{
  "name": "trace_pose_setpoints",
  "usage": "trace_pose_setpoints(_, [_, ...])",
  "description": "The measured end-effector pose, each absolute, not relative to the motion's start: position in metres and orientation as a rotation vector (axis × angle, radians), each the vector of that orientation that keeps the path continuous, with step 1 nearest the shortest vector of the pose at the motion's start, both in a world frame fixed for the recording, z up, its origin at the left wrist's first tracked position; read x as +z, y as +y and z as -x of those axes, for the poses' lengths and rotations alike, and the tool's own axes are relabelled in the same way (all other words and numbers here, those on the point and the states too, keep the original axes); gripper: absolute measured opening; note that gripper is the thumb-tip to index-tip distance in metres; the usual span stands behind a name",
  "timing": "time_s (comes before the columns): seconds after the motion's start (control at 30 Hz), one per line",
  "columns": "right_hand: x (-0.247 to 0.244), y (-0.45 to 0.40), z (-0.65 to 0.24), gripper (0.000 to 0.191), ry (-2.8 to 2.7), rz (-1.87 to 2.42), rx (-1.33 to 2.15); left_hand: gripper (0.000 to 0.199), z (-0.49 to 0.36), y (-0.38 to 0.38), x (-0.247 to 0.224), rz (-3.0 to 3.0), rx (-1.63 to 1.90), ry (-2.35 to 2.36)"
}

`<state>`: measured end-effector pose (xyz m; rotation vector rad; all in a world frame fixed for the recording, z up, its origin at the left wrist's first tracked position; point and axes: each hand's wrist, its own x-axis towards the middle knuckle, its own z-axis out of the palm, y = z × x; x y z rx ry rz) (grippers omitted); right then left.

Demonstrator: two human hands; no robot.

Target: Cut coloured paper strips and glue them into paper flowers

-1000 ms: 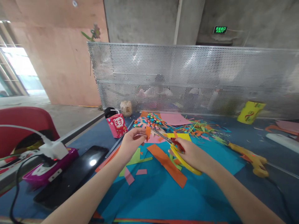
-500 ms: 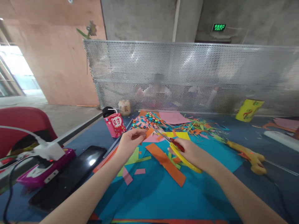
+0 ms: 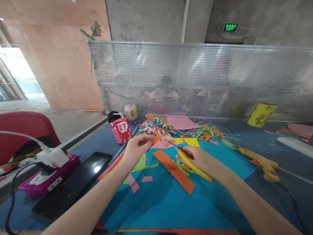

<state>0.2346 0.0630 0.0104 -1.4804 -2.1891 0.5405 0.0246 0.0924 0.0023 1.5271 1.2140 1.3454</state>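
Observation:
My right hand (image 3: 199, 158) grips a pair of scissors (image 3: 193, 164) with yellow and red handles. Their blades point up and left, toward my other hand. My left hand (image 3: 138, 147) is closed in a pinch, fingertips beside an orange paper piece (image 3: 157, 139); whatever is between them is too small to make out. Below the hands, a wide orange paper strip (image 3: 174, 173) lies across a large blue sheet (image 3: 161, 209). Small pink paper pieces (image 3: 147, 179) and green strips (image 3: 140, 163) lie around it. Beyond the blades sits a heap of small multicoloured paper cuttings (image 3: 151, 125).
A pink drink carton (image 3: 121, 130) with a straw and a black phone (image 3: 73, 184) are on the left, beside a purple power strip (image 3: 52, 179). A yellow hot glue gun (image 3: 261, 161) with its cord lies right. A perforated metal screen (image 3: 195, 78) stands behind; a person is beyond it.
The scissor blades look closer together than before, their tips slightly nearer my left fingertips. Both hands stay in nearly the same place; the papers have not visibly moved.

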Motion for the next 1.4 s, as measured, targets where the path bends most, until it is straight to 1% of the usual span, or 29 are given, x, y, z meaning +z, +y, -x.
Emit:
trace_pose_setpoints(0.33, [0.011, 0.061, -0.232, 0.031, -2.185, 1.446, 0.593, 0.019, -0.024, 0.094, 0.001, -1.558, 1.352, 1.212])
trace_pose_setpoints(0.57, [0.009, 0.063, -0.233, 0.034, -2.189, 1.472, 0.576, 0.020, -0.024, 0.093, 0.002, -1.552, 1.363, 1.235])
trace_pose_setpoints(0.8, [0.011, 0.064, -0.233, 0.031, -2.186, 1.473, 0.549, 0.019, -0.025, 0.094, 0.002, -1.547, 1.334, 1.217])
trace_pose_setpoints(0.9, [0.009, 0.068, -0.234, 0.034, -2.180, 1.529, 0.536, 0.017, -0.025, 0.095, 0.001, -1.537, 1.328, 1.223])
trace_pose_setpoints(1.03, [0.007, 0.074, -0.238, 0.037, -2.136, 1.625, 0.432, 0.019, -0.023, 0.096, -0.001, -1.549, 1.329, 1.204])
trace_pose_setpoints(1.13, [0.004, 0.077, -0.246, 0.039, -2.117, 1.806, 0.276, 0.024, -0.022, 0.096, -0.002, -1.556, 1.331, 1.202])
trace_pose_setpoints(1.27, [-0.004, 0.081, -0.258, 0.028, -2.044, 2.119, 0.069, 0.019, -0.023, 0.098, -0.003, -1.531, 1.294, 1.241])
trace_pose_setpoints(1.33, [-0.007, 0.084, -0.261, 0.023, -2.041, 2.151, 0.056, 0.018, -0.024, 0.100, -0.005, -1.529, 1.275, 1.234])
trace_pose_setpoints(1.4, [-0.008, 0.085, -0.260, 0.025, -2.030, 2.125, 0.017, 0.019, -0.024, 0.102, -0.007, -1.547, 1.259, 1.213])
